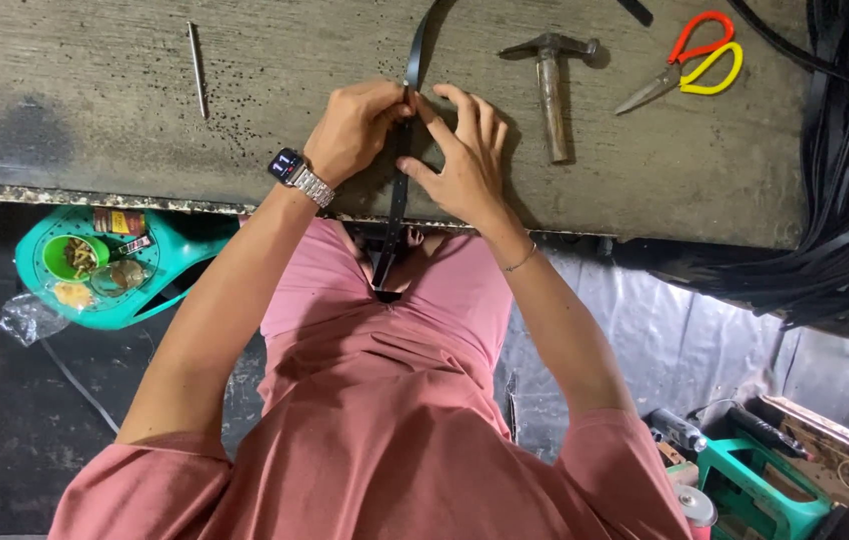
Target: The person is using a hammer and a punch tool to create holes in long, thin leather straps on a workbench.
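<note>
Step in hand, as judged: fine positioning of a black strap (398,200) flat on the table (95,120), at a single point along its length.

Left hand (350,130): closed, pinching the strap at its upper section, thumb and forefinger on the strap edge. Right hand (465,160): half open, thumb and forefinger tip touching the strap from 3 o'clock, remaining fingers spread and raised.

Strap position: between both hands, running from 12 o'clock at the far table edge to 6 o'clock, over the near table edge and down toward the lap.

Next move, as judged: firm, level hold on the strap; any striking or cutting calls for one free hand.

Nearby: hammer (552,90) at 2 o'clock of the right hand, just beside; scissors (690,62) farther at 2 o'clock; thin metal rod (198,70) at 10 o'clock of the left hand, well apart.
</note>
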